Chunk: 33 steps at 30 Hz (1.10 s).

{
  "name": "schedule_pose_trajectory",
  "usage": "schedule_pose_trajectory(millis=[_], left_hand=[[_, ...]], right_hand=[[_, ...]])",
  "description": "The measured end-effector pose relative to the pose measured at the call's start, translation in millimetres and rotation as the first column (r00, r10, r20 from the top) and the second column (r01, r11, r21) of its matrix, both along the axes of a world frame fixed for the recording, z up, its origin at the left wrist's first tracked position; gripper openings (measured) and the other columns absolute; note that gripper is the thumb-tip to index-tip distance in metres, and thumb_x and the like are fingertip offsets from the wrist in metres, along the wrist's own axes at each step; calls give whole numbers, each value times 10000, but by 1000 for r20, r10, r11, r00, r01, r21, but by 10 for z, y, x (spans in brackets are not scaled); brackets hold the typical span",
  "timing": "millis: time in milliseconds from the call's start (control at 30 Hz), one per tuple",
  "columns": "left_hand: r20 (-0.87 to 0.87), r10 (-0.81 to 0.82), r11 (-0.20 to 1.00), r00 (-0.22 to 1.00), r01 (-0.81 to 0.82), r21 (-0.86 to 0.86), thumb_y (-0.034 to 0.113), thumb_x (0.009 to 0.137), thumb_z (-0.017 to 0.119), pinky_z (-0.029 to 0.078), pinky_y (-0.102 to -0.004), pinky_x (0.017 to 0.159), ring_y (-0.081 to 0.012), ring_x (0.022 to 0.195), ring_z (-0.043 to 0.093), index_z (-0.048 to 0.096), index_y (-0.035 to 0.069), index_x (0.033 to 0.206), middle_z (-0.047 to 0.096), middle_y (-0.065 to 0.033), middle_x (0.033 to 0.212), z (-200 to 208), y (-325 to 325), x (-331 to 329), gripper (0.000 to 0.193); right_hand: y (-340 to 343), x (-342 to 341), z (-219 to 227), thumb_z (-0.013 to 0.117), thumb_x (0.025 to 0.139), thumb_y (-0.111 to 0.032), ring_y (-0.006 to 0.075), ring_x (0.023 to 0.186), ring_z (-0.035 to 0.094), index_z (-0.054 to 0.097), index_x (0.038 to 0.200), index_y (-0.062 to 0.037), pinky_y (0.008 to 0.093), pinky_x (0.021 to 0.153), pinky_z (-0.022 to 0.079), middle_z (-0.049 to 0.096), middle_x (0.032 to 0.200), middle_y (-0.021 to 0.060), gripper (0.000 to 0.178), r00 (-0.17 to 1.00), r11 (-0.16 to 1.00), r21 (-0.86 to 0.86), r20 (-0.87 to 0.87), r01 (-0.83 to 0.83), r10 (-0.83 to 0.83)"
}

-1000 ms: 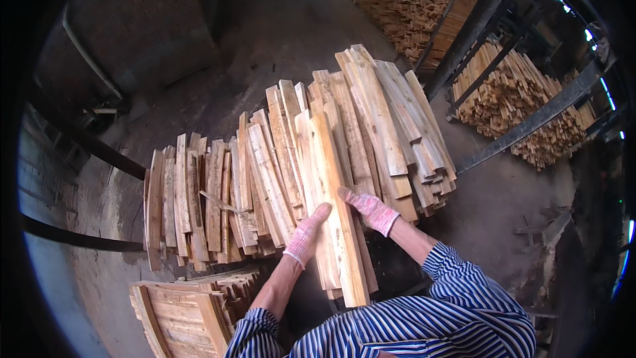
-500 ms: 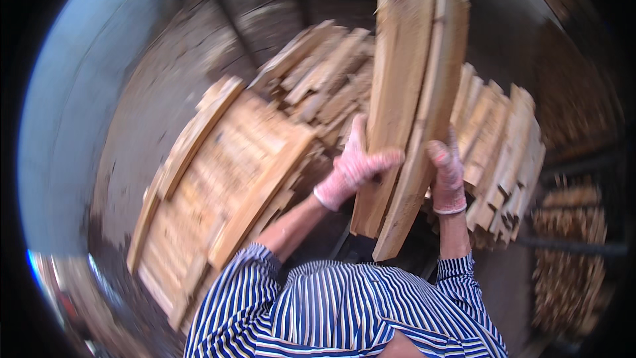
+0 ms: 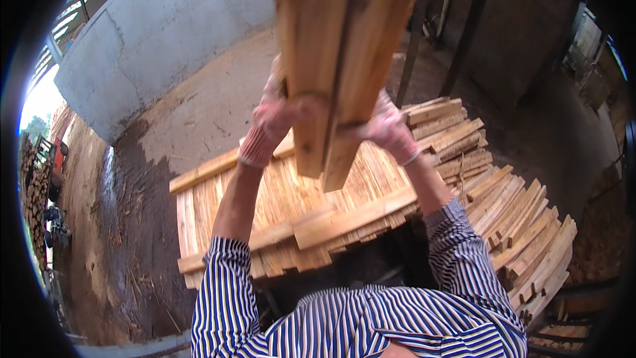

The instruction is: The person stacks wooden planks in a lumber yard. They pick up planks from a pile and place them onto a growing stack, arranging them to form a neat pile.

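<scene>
Several long wooden boards (image 3: 318, 40), side by side in a bundle, are raised in front of me, their near ends hanging over a stack. My left hand (image 3: 278, 116), in a pink-and-white knit glove, is closed round the bundle's left side. On the opposite side my right hand (image 3: 385, 131), gloved alike, grips the boards. Both hands are slightly smeared by motion. Beneath them lies a broad stack of planks (image 3: 374, 176), laid edge to edge. A crosswise board (image 3: 354, 217) rests along its near edge, and another crosswise board (image 3: 202, 174) along its far edge.
To the right, loose boards (image 3: 523, 215) are heaped in a fanned pile, with shorter pieces (image 3: 450, 136) behind. A grey wall (image 3: 165, 26) curves round the far left. Dark upright bars (image 3: 474, 26) stand at the back right. Bare floor (image 3: 205, 93) lies beyond the stack.
The view has swung left, bringing the plank stack under my hands. Both hands still hold the boards, now raised closer and over the stack instead of beside it.
</scene>
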<state>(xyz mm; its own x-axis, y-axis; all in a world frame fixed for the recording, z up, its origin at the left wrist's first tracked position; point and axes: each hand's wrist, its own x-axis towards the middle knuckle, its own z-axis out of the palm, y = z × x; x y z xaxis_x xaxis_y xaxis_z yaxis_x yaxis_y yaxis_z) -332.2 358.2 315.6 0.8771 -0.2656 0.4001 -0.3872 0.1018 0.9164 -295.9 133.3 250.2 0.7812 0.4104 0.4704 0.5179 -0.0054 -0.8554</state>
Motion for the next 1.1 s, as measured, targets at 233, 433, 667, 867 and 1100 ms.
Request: schedule_pose_trajectory(millis=[233,433,667,867,1100], left_hand=[[-97,48,976,994,-25,219,303,825,810,552,-394,950,-186,1126,643,544,68,1353,643,-23,1307,-2642,1813,311,636],[-39,268,947,963,-271,-175,112,772,856,546,-345,949,-179,1130,636,587,26,1283,675,-78,1233,-1654,1510,-109,584],[-415,342,890,843,-433,-146,180,993,617,468,-346,1092,-208,1255,581,572,53,1383,599,-94,1386,-1806,2844,-849,412],[-741,420,788,524,-615,11,266,986,636,506,-357,1034,-217,1202,607,555,36,1396,608,-96,1356,-1996,3844,-1404,477],[-833,407,887,376,-379,263,473,998,527,472,-425,1017,-280,1230,551,451,55,1454,541,-139,1377,-2409,3865,-1142,623]], right_hand=[[1444,171,-1620,970,477,-333,286,1404,316,29,1546,-85,398,1202,265,301,1506,135,1445,982,976,-130,49,-177,185],[1771,50,-626,943,588,-318,245,1362,412,103,1566,-80,360,1165,334,433,1458,148,1310,962,977,-36,-185,-209,199],[2895,-408,-485,831,725,-474,319,1330,438,-81,1556,32,361,1081,447,382,1461,250,1334,728,863,88,-498,-498,471],[3827,-977,-1055,798,699,-566,298,1199,528,131,1496,96,370,1001,492,512,1307,251,1231,714,899,99,-574,-426,401],[4056,-1489,-1339,673,796,-410,334,1392,421,353,1537,-117,398,1131,377,423,1499,255,858,770,869,-172,-564,-465,300]])
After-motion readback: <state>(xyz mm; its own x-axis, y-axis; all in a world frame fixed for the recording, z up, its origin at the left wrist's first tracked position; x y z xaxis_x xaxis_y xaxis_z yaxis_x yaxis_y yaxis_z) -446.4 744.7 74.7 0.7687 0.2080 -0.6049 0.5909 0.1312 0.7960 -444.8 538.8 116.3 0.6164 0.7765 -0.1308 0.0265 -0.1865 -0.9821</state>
